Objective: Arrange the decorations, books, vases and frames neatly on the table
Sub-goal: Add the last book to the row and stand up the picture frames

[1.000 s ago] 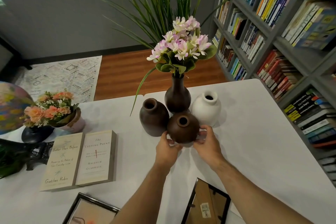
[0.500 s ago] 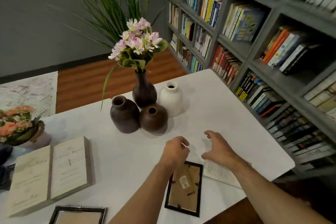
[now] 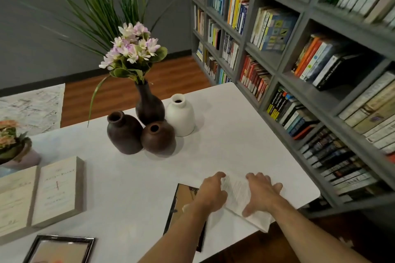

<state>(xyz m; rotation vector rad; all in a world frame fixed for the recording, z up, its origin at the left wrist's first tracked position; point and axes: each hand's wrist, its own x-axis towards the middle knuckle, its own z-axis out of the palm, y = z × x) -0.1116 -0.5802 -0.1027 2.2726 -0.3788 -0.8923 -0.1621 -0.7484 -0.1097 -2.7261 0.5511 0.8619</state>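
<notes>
Both of my hands rest on a white printed book (image 3: 237, 193) lying near the table's right front corner. My left hand (image 3: 210, 191) touches its left edge, partly over a black frame (image 3: 185, 198) that lies face down. My right hand (image 3: 261, 192) spreads over the book's right side, thumb at the near edge. Farther back stand several vases in a cluster: a tall dark vase with pink flowers (image 3: 149, 104), a white vase (image 3: 180, 116), a round brown vase (image 3: 157, 137) and a dark brown vase (image 3: 124, 131).
Two pale books (image 3: 40, 190) lie side by side at the left, with a second frame (image 3: 59, 249) at the front edge. An orange flower pot (image 3: 12, 145) stands far left. A full grey bookshelf (image 3: 299, 60) runs close along the white table's (image 3: 235, 145) right side.
My hands left the round brown vase and came back to the right front corner, landing on the white book. The view swung right toward the bookshelf.
</notes>
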